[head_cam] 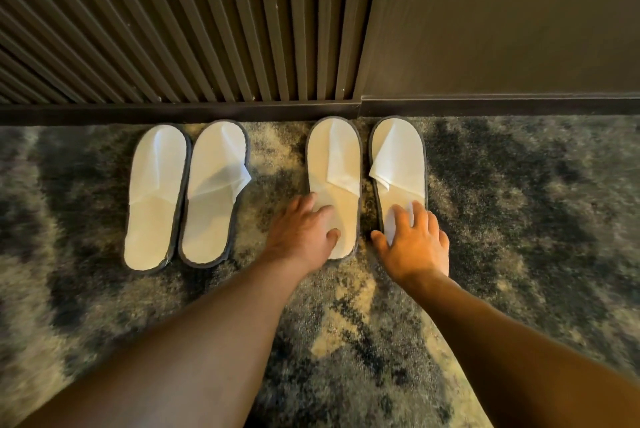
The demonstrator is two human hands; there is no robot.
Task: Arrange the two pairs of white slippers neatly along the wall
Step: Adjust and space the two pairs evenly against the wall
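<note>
Two pairs of white slippers with grey edging lie on the carpet, toes toward the wall. The left pair is one slipper (154,197) beside another (213,194), touching side by side. The right pair is a slipper (334,164) and its mate (398,157), with a narrow gap between them. My left hand (301,235) rests flat on the heel of the right pair's left slipper. My right hand (414,244) lies flat on the heel of the far right slipper, fingers spread. Neither hand grips anything.
A dark baseboard (242,111) runs along the wall, with ribbed wooden slats (173,29) above on the left and a plain brown panel (502,19) on the right. Mottled grey and beige carpet (519,220) covers the floor.
</note>
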